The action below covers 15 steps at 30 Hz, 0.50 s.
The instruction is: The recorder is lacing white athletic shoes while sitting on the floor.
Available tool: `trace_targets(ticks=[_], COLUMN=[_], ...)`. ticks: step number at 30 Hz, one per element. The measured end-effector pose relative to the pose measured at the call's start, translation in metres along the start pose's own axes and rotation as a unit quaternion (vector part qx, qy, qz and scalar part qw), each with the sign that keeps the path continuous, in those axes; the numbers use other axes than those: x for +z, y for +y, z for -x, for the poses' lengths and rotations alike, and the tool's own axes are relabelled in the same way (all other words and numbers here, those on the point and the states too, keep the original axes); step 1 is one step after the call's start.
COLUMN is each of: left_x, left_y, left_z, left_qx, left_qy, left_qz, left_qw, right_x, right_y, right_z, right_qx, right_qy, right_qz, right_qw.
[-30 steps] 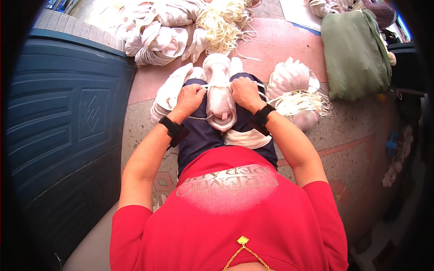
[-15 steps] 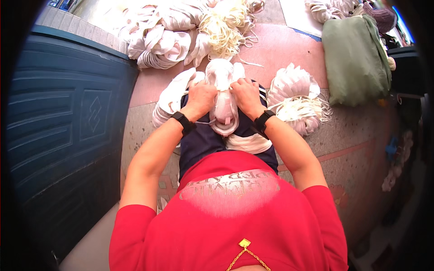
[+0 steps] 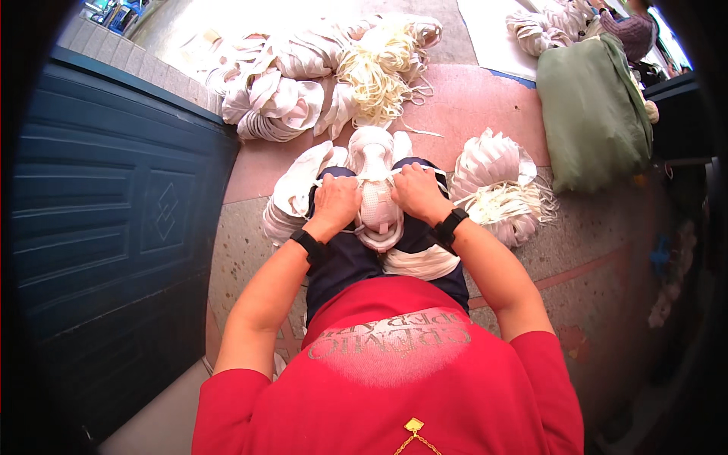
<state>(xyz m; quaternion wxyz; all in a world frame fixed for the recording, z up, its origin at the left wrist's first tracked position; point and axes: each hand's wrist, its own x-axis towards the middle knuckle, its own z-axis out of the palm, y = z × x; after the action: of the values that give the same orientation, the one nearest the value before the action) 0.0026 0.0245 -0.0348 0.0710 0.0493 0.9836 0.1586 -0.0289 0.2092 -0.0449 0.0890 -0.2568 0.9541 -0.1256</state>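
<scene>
Hands shifted slightly — left hand (image 3: 336, 201), right hand (image 3: 415, 192), gripping white shoe (image 3: 377, 189).

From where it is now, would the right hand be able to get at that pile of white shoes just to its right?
Probably yes: the right hand rests on the lap shoe, and nothing stands before the white shoe pile.

White mesh-cloth shoe (image 3: 377, 193), matt green cloth bundle (image 3: 591, 114), rough speckled stone floor (image 3: 599, 250)
</scene>
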Motion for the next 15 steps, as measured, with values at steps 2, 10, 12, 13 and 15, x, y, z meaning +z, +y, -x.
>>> trace_targets(ticks=[2, 10, 12, 13, 15], left_x=[0.0, -0.009, -0.016, -0.021, -0.016], left_y=[-0.007, -0.008, 0.003, 0.014, 0.026], left_z=[-0.002, -0.013, -0.015, -0.016, -0.021], left_qx=[0.014, 0.057, 0.058, 0.109, 0.161], left_qy=[-0.015, -0.035, -0.026, 0.05, 0.126], left_qz=[0.064, 0.106, 0.092, 0.063, 0.036], left_qw=[0.998, 0.992, 0.994, 0.991, 0.978], right_x=[0.003, 0.022, 0.024, 0.021, 0.021], right_y=[0.01, 0.019, 0.017, 0.014, 0.009], right_z=[-0.002, 0.002, 0.004, 0.005, 0.007], right_qx=[-0.018, -0.042, -0.039, -0.027, -0.012], right_qy=[-0.033, 0.075, 0.097, 0.104, 0.111], right_qz=[-0.069, -0.178, -0.193, -0.201, -0.208], right_qw=[0.997, 0.98, 0.976, 0.974, 0.972])
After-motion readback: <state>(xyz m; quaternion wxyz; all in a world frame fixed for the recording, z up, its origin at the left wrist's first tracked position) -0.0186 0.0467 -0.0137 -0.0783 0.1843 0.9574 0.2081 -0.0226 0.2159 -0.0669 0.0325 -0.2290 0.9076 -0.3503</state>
